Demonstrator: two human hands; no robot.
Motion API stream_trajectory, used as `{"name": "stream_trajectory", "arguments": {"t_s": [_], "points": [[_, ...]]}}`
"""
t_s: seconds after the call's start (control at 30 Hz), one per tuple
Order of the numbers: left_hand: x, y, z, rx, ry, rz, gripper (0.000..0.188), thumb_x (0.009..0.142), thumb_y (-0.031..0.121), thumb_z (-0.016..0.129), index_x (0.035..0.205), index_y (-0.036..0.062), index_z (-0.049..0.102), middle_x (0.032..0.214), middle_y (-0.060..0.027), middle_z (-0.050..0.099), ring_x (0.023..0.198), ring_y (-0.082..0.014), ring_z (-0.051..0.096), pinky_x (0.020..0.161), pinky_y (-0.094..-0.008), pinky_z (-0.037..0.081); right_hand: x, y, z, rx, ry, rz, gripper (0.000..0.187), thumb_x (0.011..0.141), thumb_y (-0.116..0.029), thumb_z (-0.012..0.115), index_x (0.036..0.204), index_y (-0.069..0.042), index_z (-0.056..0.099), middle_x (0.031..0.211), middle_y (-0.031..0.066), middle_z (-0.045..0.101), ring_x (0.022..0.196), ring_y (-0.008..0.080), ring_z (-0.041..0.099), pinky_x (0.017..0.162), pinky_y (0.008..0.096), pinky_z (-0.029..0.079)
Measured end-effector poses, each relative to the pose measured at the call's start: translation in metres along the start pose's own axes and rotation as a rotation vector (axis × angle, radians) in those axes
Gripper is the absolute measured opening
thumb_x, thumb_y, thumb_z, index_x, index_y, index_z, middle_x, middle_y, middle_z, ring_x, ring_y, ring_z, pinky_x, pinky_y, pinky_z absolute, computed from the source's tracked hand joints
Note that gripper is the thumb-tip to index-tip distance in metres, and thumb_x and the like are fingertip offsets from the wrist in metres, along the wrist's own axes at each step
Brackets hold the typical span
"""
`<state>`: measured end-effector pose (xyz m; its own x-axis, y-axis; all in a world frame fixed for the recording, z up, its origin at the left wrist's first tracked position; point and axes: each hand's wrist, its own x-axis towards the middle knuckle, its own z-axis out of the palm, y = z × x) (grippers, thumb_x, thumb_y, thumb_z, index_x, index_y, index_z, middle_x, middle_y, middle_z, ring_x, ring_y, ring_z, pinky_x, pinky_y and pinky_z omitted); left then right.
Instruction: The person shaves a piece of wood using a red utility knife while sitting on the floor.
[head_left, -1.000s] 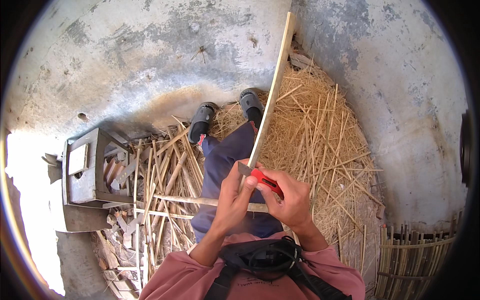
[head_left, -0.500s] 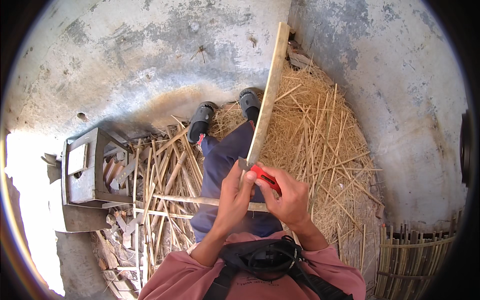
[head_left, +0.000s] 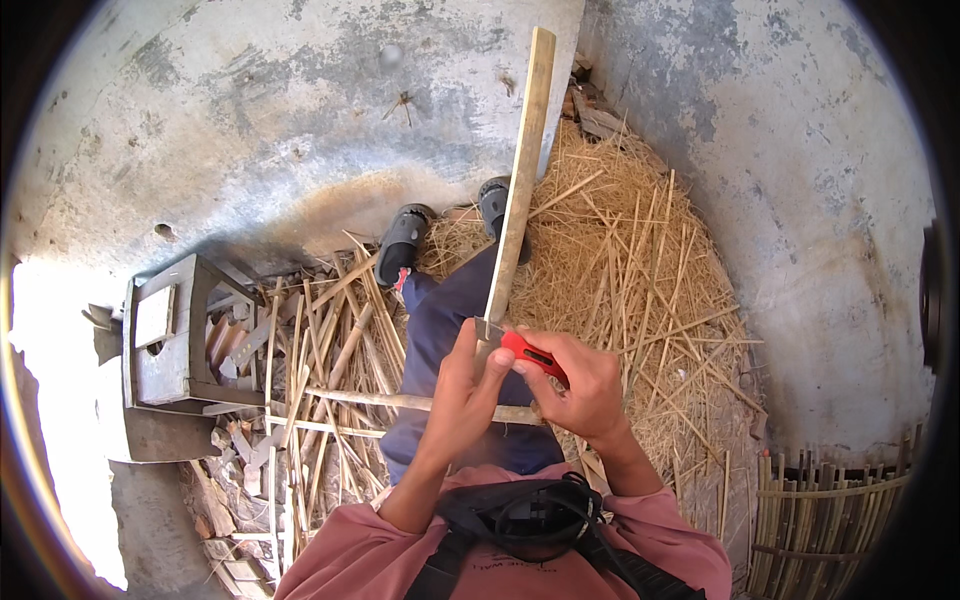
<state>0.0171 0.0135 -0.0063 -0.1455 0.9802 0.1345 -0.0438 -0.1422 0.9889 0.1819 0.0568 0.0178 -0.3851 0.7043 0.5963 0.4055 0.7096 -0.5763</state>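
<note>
A long, flat bamboo strip points away from me, slanting up over my legs. My left hand is closed around its near end, with the thumb pointing up toward the blade. In my right hand is a red utility knife, gripped by its handle. Its short grey blade lies across the strip's near end, just beyond my left thumb. How deep the edge sits in the bamboo I cannot tell. A second bamboo stick runs crosswise beneath my forearms, over my thighs.
Split bamboo sticks lie in a heap on the left, beside a weathered wooden box. Pale shavings cover the floor ahead and right. A slatted bamboo panel stands at the lower right. Worn walls close in ahead and right.
The strip's far end has swung a little to the left. The knife has tilted slightly, its blade now lying more across the strip; both hands keep their grips.
</note>
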Motion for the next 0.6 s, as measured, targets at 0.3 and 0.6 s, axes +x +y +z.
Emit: {"name": "stream_trajectory", "arguments": {"t_s": [0.3,0.6], "points": [[-0.0007,0.0005,0.0016,0.201,0.027,-0.037,0.039,0.113,0.030,0.059,0.132,-0.0039,0.058,0.073,-0.0126,0.062,0.063,-0.0139,0.054,0.059,-0.0345,0.045,0.0044,0.0036,-0.0007,-0.050,0.005,-0.046,0.032,0.094,-0.020,0.081,0.121,-0.004,0.074,0.090,0.0123,0.077,0.067,0.0270,0.074,0.056,0.0362,0.056],[0.0050,-0.0022,0.0031,0.356,0.065,0.011,0.034,0.111,0.026,0.061,0.127,-0.0033,0.064,0.057,-0.0093,0.054,0.050,-0.0117,0.045,0.051,-0.0342,0.037,0.0004,0.0080,0.0037,-0.096,0.019,0.000,0.032,0.093,-0.021,0.081,0.120,-0.005,0.074,0.089,0.0115,0.076,0.064,0.0269,0.073,0.054,0.0369,0.056]]}}
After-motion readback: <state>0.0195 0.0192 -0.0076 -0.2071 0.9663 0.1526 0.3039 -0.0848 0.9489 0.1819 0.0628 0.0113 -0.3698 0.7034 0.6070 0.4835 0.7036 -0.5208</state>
